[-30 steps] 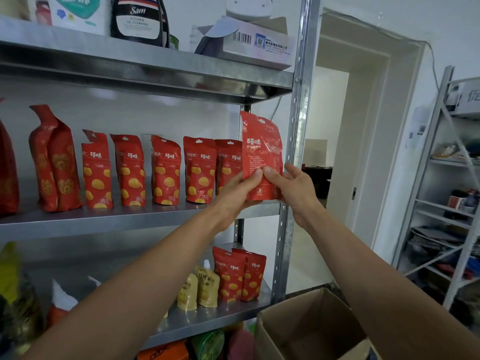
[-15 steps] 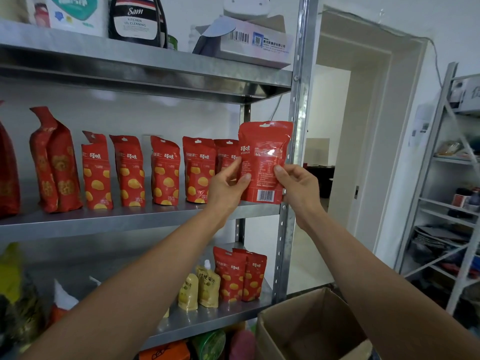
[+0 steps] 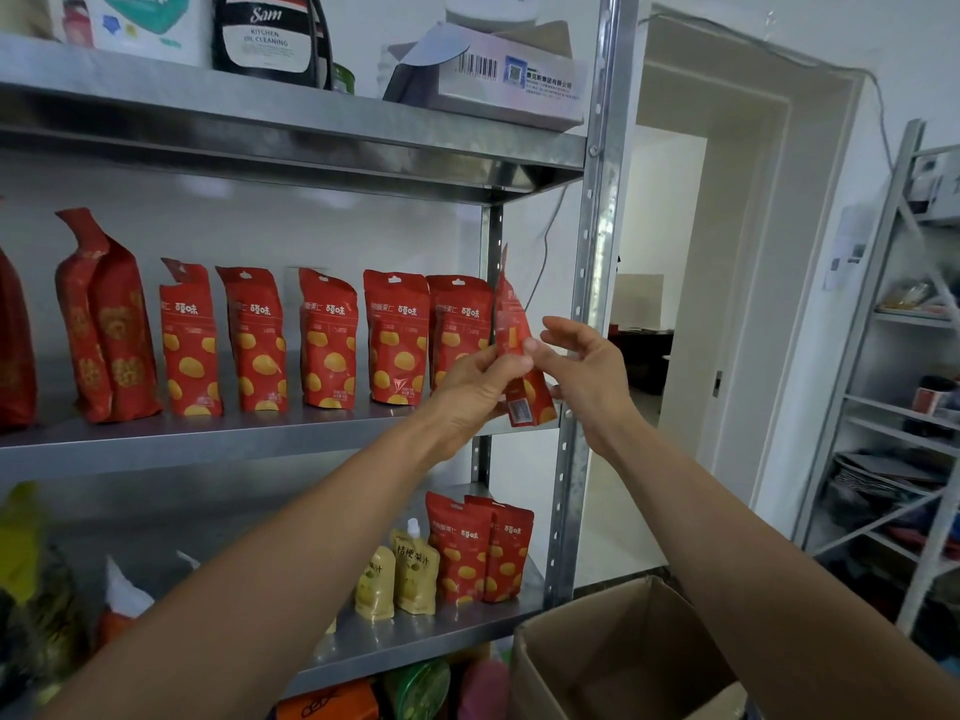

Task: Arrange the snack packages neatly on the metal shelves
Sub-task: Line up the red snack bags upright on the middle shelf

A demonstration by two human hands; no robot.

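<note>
A red snack pouch (image 3: 510, 314) is turned edge-on at the right end of the middle metal shelf (image 3: 208, 440), its lower edge just above the shelf lip. My left hand (image 3: 475, 389) pinches it at mid height. To the right of the pouch is my right hand (image 3: 584, 379), its fingers spread and its thumb tip touching the pouch. A row of several matching red pouches (image 3: 395, 340) stands upright on the same shelf to the left. Two more red pouches (image 3: 478, 550) stand on the shelf below.
The steel upright post (image 3: 589, 283) rises just right of the held pouch. An open cardboard box (image 3: 623, 662) sits on the floor at lower right. Yellow spout pouches (image 3: 415, 574) share the lower shelf. A white carton (image 3: 498, 75) lies on the top shelf. A second rack (image 3: 909, 407) stands at far right.
The pouch has turned from facing me flat to edge-on and dropped towards the shelf end. My right hand has let go of its side and spread its fingers.
</note>
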